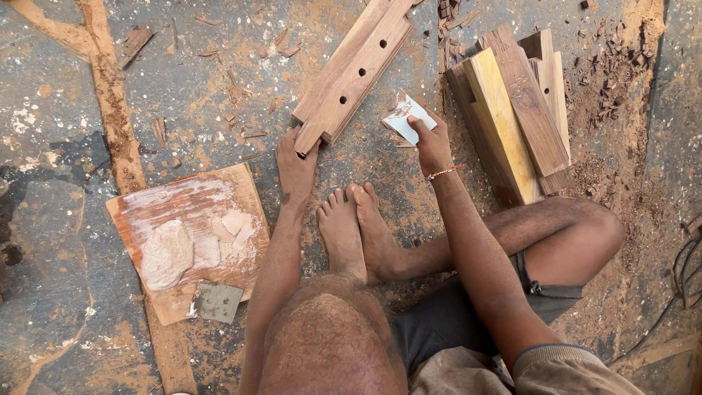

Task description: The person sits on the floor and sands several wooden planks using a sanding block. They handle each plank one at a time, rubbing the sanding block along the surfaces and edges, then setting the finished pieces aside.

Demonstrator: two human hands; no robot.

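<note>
Head view, looking straight down at a person seated on the floor. Right hand (431,143) has its grip closed on a small folded piece of sandpaper (406,117), pale side up, pinched between thumb and fingers and held just above the floor. Left hand (296,164) is fingers-down on the near end of a drilled wooden board (355,69); grip looks like a light hold on the end corner, fingers curled onto it, not a full wrap. Board lies flat on the floor, running diagonally up and to the right away from the left hand, with four round holes along its face. Sandpaper sits just right of the board's near end, close but apart. Thin bracelet (442,173) on the right wrist. Bare feet (355,223) side by side between the two forearms, toes pointing toward the board. Right of the sandpaper: stack of wooden pieces (512,110), one yellowish, the others darker brown. Left of the left arm: flat plywood square (157,212) carrying a lump of pale filler putty (167,254), with a metal scraper blade (217,301) at its near edge. Concrete floor (58,292) is covered in sawdust and wood chips.
</note>
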